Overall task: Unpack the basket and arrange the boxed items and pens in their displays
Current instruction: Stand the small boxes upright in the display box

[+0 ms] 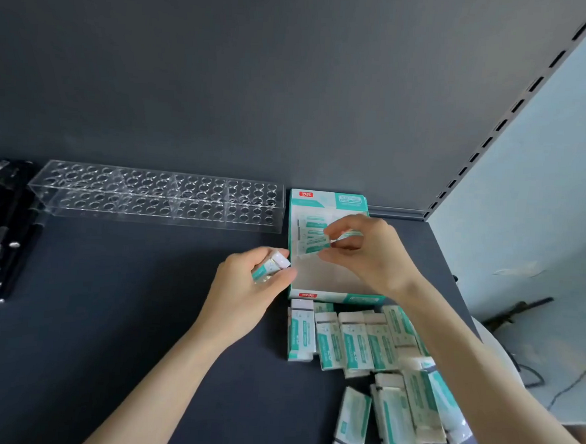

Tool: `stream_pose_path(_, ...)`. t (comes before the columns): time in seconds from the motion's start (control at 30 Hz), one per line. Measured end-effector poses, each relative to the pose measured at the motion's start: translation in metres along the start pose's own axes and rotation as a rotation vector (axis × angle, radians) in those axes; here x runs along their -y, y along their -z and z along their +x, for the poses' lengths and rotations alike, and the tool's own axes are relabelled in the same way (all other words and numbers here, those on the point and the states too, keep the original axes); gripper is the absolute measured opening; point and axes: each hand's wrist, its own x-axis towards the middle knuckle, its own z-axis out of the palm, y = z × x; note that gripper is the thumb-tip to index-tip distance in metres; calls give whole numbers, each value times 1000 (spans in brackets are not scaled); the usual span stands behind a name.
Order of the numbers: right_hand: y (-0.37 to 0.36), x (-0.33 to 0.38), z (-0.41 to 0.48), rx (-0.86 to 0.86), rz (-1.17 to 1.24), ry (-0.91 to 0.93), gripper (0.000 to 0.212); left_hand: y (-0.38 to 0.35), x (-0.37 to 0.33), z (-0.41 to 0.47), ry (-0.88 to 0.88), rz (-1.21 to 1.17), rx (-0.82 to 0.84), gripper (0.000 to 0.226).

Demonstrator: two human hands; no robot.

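Open teal-and-white display carton [326, 278] is set at the desk [124, 314] rear (a few boxes laid inside). Matching small boxes [356, 345] are strewn flat just before it; clear pen rack [156, 196] is stood to its left.

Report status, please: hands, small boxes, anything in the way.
Left hand grips one small teal-and-white cardboard box. Right hand pinches a second box at the open teal display carton. Nothing blocks the carton.

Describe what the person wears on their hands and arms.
The left hand and right hand wear no gloves, and no rings show. No watch or bracelet shows at either wrist. Both forearms are uncovered down to the picture's edge; no sleeve is in view.
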Motion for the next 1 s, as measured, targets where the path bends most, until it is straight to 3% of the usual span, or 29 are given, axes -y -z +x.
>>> stream_pose_path(0.23,-5,-4,2,-20,-254,94,25,1,1,1,22,-2,15,17)
stream_pose_path(0.47,-11,-5,1,-53,-334,89,12,2,4,1,19,-8,6,7)
stream_pose_path(0.57,-8,-3,1,4,-318,110,18,4,1,0,11,-130,-24,11)
stream_pose_path(0.73,7,4,-11,-111,79,92,10,5,-10,-5,-32,-345,-37,17)
stream_pose_path(0.87,15,11,-37,107,454,81,12,-2,-19,-3,-30,-496,-14,9)
stream_pose_path(1.0,15,12,-51,169,556,117,23,-15,-28,1,-35,-564,-33,22)
